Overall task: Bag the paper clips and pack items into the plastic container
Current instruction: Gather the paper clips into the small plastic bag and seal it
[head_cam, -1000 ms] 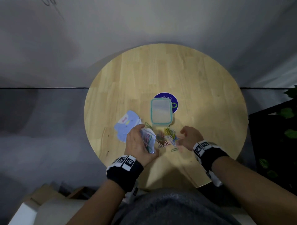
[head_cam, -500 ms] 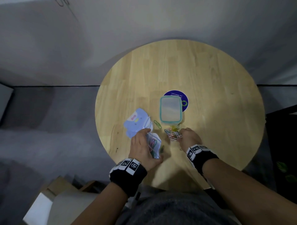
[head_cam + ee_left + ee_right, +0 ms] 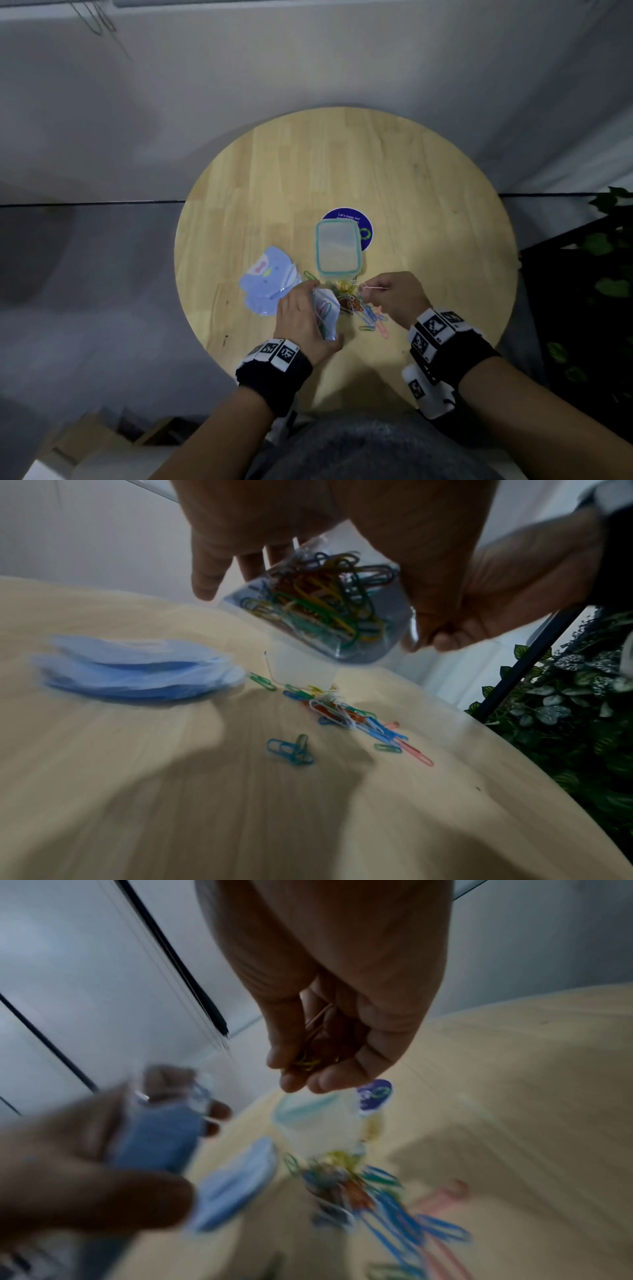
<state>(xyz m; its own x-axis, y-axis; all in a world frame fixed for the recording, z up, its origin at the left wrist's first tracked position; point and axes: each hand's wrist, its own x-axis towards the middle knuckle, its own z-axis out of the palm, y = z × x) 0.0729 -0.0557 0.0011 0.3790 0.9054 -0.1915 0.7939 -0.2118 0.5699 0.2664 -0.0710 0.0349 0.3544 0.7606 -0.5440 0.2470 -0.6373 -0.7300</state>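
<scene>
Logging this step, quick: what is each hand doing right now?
Left hand: grips the clear bag, partly filled with clips.
Right hand: closed, pinching a few paper clips.

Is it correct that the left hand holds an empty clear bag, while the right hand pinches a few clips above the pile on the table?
Not quite: the clear bag in the left hand is not empty; the left wrist view shows many coloured clips inside it. The rest stands: the right hand pinches a few clips above the pile on the table.

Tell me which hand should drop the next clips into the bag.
Right. The right hand already pinches a few clips beside the loose pile, while the left hand grips the clear bag and probably cannot let go.
</scene>
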